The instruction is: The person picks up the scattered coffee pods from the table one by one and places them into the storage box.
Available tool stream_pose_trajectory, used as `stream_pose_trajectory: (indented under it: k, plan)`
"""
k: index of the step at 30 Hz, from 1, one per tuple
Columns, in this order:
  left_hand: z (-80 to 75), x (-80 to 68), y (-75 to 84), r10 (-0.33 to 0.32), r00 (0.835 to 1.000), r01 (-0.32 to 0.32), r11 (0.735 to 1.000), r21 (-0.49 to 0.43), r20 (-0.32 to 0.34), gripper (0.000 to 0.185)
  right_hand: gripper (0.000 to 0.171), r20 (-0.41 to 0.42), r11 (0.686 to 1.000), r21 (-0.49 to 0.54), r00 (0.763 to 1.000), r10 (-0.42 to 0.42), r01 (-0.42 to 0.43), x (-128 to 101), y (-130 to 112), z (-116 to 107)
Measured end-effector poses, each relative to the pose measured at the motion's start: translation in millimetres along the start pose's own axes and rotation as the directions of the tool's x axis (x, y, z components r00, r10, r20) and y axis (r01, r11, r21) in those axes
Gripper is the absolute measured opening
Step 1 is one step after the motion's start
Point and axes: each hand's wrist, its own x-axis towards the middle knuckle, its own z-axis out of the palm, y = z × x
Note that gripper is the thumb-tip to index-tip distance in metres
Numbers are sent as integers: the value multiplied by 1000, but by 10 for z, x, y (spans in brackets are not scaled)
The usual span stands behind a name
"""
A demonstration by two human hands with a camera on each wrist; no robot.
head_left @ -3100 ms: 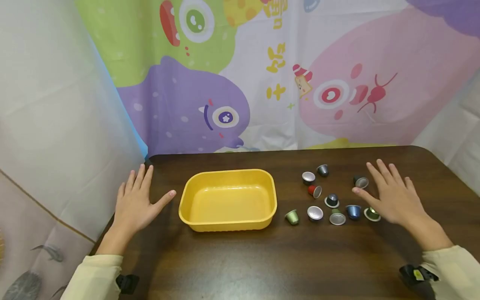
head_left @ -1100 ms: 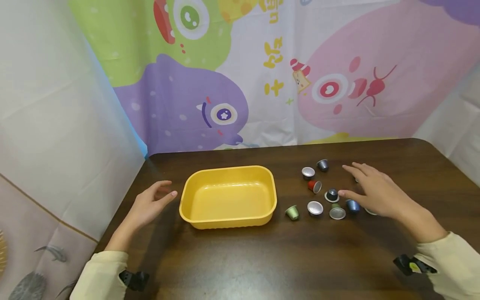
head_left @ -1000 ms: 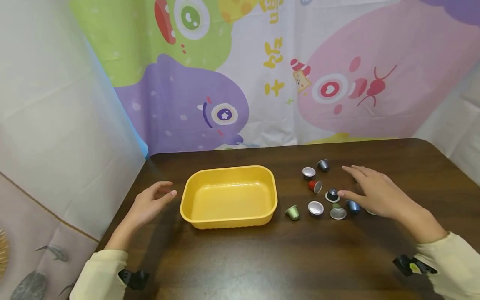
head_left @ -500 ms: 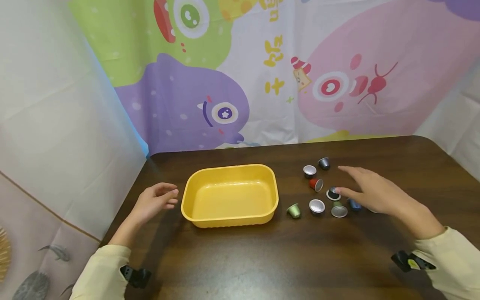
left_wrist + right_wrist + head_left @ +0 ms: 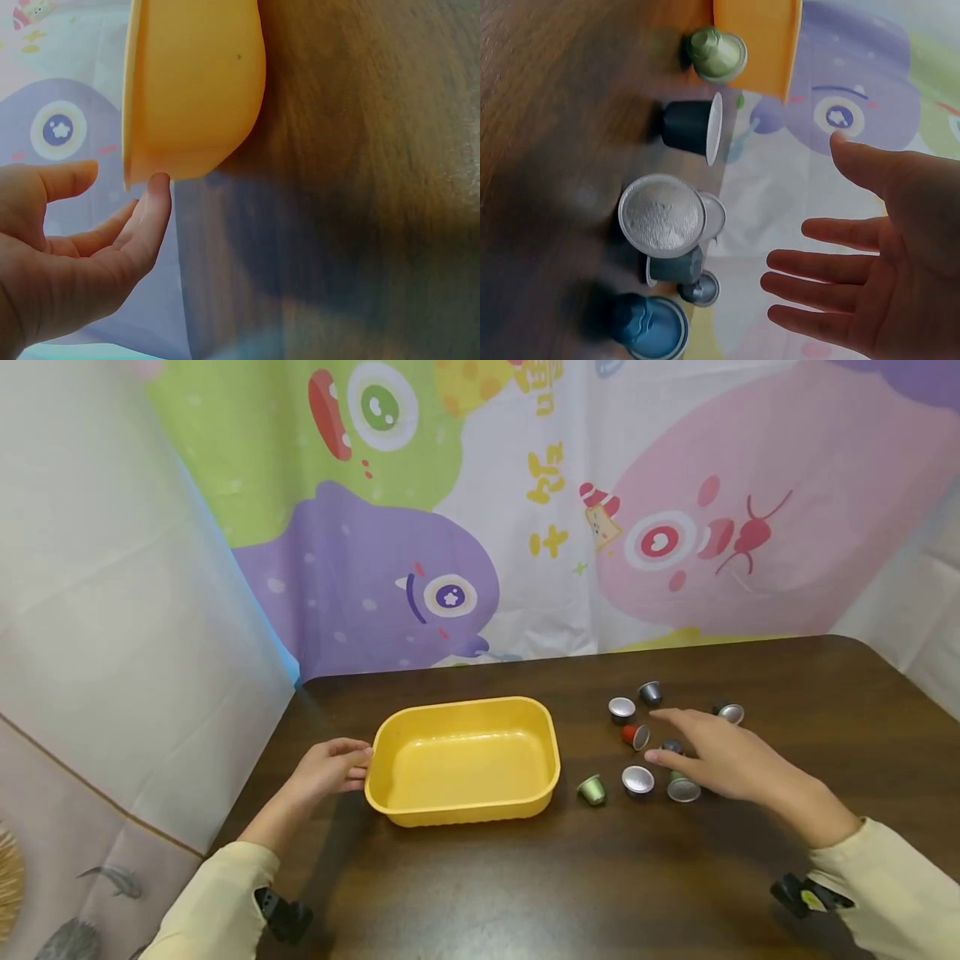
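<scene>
The right hand (image 5: 720, 764) is hovering flat over the cluster of coffee capsules (image 5: 651, 752), fingers spread and relaxed, holding nothing. Its thumb is reaching toward the silver-topped capsule (image 5: 637, 779), with the red capsule (image 5: 633, 736) just beyond the fingertips and the green capsule (image 5: 592, 790) sitting apart, closer to the tub. From the right wrist view the palm is plainly open and above the pods, not touching any.

The left hand (image 5: 330, 768) is resting its fingertips against the near-left rim of the yellow tub (image 5: 551, 752), fingers loosely curled, steadying rather than gripping.

My take: these pods are small and roll easily, so I'd be pinching 1 by its body from above, while keeping the tub braced on the table (image 5: 525, 893).
</scene>
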Motion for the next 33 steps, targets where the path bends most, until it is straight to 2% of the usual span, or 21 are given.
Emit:
stream_pose_trajectory:
  k: [8,14,27,33]
  plan:
    - [25,14,26,-36,999,36,999,0,20,47,54,4,995,-17,995,-96,96,92,-107,101]
    - [34,22,27,-69,998,69,997,27,-4,46,54,35,989,-27,989,-141,142,142,-200,146]
    - [-24,23,0,41,999,-41,998,43,0,39,49,141,972,1,962,-233,236,281,-326,204]
    - [-23,26,-32,49,999,-49,998,39,-2,39,44,184,961,29,944,-275,275,303,-315,284]
